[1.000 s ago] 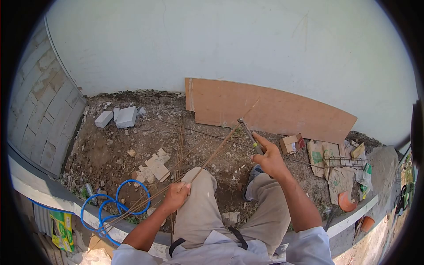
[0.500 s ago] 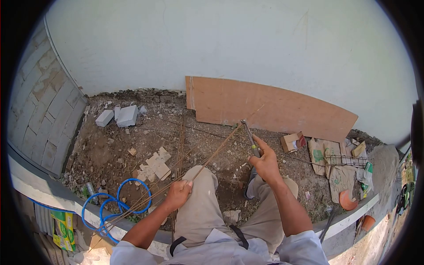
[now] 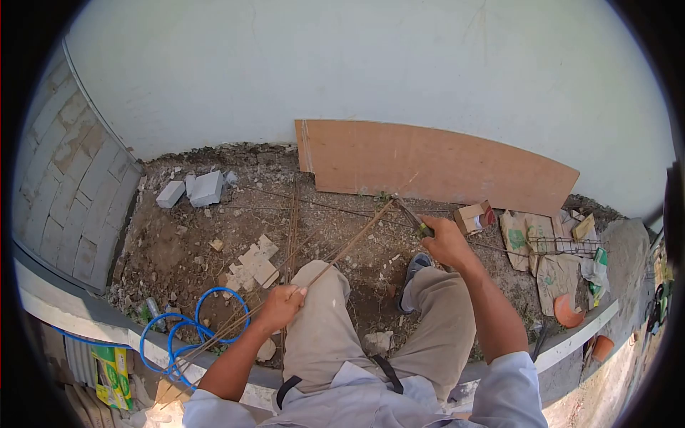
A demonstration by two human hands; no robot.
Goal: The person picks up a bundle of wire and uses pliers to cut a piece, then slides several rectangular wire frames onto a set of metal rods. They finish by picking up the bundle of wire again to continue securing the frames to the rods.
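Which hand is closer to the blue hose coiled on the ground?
Left. The left hand grips the rusty rods just right of the blue hose. The right hand, holding a tool, is well beyond it, out over the right knee.

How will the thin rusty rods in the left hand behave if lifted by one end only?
The thin rusty rods are long and slender, so they would probably flex and sag at the far end. The left hand grips several together, and loose ones may fan apart. Their rusty surface likely gives good grip.
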